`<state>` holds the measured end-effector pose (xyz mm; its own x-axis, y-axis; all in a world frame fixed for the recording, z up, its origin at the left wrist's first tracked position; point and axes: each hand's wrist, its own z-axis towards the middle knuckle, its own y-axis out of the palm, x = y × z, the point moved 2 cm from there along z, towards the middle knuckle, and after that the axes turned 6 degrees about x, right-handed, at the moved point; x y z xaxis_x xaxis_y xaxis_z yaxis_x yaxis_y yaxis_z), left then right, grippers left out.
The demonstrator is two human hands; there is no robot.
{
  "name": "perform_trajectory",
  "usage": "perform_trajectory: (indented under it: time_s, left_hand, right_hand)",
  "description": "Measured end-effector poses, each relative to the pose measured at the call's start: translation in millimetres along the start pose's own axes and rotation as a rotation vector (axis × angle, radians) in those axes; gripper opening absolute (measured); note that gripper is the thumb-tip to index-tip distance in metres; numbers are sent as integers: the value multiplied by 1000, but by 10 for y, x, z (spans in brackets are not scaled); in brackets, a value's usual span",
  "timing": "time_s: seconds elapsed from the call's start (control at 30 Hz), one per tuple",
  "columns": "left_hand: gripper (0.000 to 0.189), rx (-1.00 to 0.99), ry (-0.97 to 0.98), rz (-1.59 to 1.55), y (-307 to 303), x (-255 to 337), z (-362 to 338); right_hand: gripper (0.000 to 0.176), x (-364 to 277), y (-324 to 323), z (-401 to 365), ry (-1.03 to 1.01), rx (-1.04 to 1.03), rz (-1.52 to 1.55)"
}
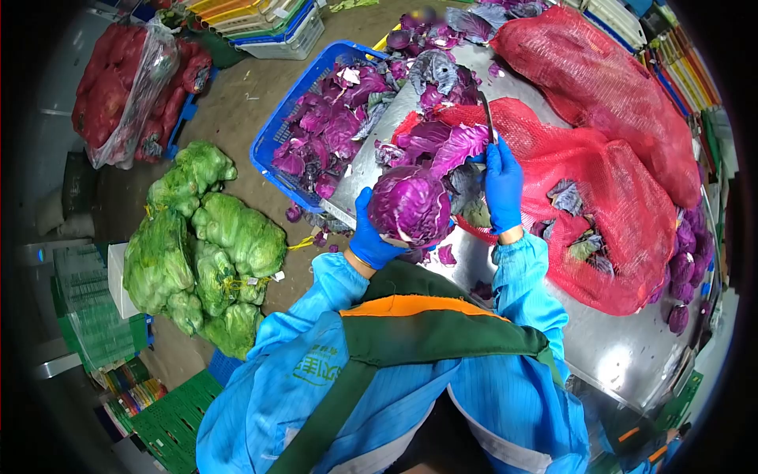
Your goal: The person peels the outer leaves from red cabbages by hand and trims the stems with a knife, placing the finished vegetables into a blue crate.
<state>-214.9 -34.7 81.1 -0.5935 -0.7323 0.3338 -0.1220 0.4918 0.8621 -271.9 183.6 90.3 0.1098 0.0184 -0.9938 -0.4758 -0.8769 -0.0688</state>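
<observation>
My left hand (368,237), in a blue glove, cups a purple cabbage (409,207) from its left side and below, in front of my apron. In my gloved right hand (503,186) is a knife (486,117), its dark curved blade pointing up and away from me. A loose purple leaf (461,148) stands out from the top of the cabbage, close to the right hand's fingers. Behind it, trimmed leaves and a grey-purple outer leaf (433,71) lie on the metal table (379,152).
A blue basket (264,150) full of purple leaves stands at the left table edge. Red mesh sacks (624,229) cover the table's right side, with more purple cabbages (688,253) beyond. Green net bags (197,253) of cabbages and a red sack stack (118,87) occupy the floor at left.
</observation>
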Motion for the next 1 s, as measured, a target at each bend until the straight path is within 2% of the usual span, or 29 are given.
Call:
perform_trajectory:
  time_s: [0.07,0.1,0.17,0.2,0.23,0.27,0.3,0.37,0.4,0.47,0.63,0.7,0.8,0.93,1.0]
  left_hand:
    - [85,-164,-37,-97,-7,15,4]
    - [85,-163,-42,-95,-15,38,0]
    - [84,16,43,106,-83,122,6]
    - [82,-84,2,3,-144,161,38]
    - [82,-87,-4,5,-217,175,48]
    - [82,-50,17,164,-199,205,49]
    - [82,-12,41,322,-198,236,38]
    - [86,32,-23,271,-177,269,-7]
    - [88,-50,-17,311,-38,297,-36]
    - [98,-162,-1,413,119,328,-39]
    - [105,-202,16,470,309,356,-68]
    - [106,-213,34,461,258,338,-21]
    - [108,-178,63,441,214,323,54]
    - [111,-280,68,518,339,297,52]
    - [112,-296,63,516,399,277,7]
  right_hand:
    - [38,-217,-136,-123,21,-36,-39]
    - [38,-346,-195,-209,23,-31,-38]
    - [41,-571,-207,-433,139,-330,-95]
    - [41,-640,-214,-527,138,-321,-94]
    - [42,-680,-192,-631,234,-403,-56]
    - [43,-690,-174,-686,327,-486,-16]
    - [43,-627,-167,-694,327,-483,-15]
    - [42,-461,-120,-718,257,-518,42]
    - [40,-500,-137,-690,276,-601,25]
    - [38,-481,-169,-687,259,-604,36]
    - [36,-525,-229,-702,273,-627,173]
    - [35,-568,-267,-706,433,-564,200]
    - [34,-499,-307,-655,441,-549,133]
    - [31,-261,-352,-627,369,-504,103]
    - [27,15,-405,-600,615,-306,421]
